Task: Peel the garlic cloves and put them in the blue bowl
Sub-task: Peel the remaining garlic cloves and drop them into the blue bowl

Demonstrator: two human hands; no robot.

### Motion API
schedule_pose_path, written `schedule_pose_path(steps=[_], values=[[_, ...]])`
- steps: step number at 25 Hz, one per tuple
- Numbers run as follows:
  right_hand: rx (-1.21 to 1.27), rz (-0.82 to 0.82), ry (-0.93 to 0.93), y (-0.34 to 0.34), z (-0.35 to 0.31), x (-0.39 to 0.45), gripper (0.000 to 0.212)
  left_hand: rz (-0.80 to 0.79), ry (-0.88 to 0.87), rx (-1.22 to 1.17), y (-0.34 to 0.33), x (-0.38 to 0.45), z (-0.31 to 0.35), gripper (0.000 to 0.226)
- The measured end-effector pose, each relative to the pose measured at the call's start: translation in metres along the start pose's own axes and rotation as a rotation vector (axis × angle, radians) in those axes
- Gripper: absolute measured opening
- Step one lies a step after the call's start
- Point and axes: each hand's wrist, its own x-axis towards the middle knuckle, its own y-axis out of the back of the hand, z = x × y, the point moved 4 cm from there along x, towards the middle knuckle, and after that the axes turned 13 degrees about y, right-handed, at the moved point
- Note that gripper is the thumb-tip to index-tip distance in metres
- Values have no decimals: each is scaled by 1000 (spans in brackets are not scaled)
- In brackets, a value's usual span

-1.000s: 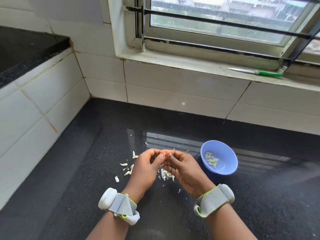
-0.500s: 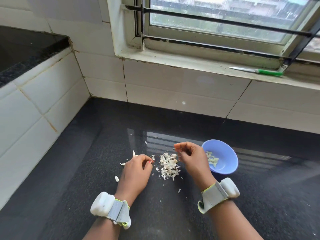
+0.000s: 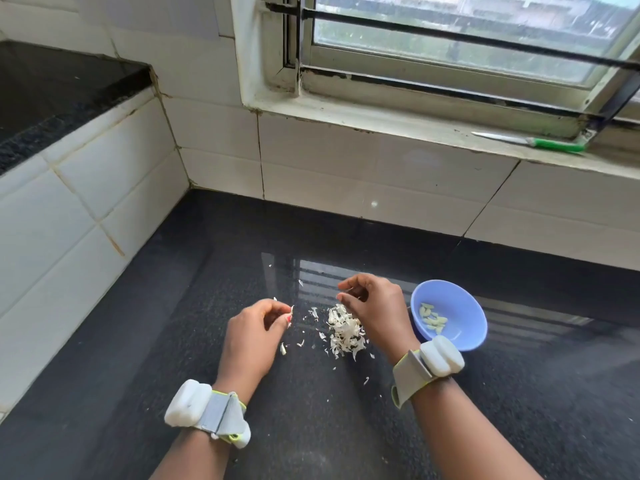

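Note:
The blue bowl stands on the black counter at the right, with several peeled garlic cloves inside. A heap of papery garlic skins lies between my hands. My left hand hovers left of the heap, thumb and fingers pinched on a thin white scrap of garlic skin. Over the heap's far right edge and just left of the bowl, my right hand has its fingers curled in, and a small pale garlic piece shows at the fingertips.
Loose skin flakes are scattered over the counter around the heap. A green-handled knife lies on the window sill at the back right. White tiled walls close off the left and back, with a raised dark ledge at the upper left.
My hands were joined over the heap a second ago and have since come apart, the left going left and the right going towards the bowl. The skin heap is now uncovered.

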Motion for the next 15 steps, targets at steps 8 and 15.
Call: schedule_pose_path(steps=[8, 15], values=[[-187, -128, 195, -33, -23, -9, 11, 57, 85, -38, 23, 9, -17, 18], [-321, -440, 253, -79, -60, -38, 25, 75, 92, -22, 25, 11, -18, 15]])
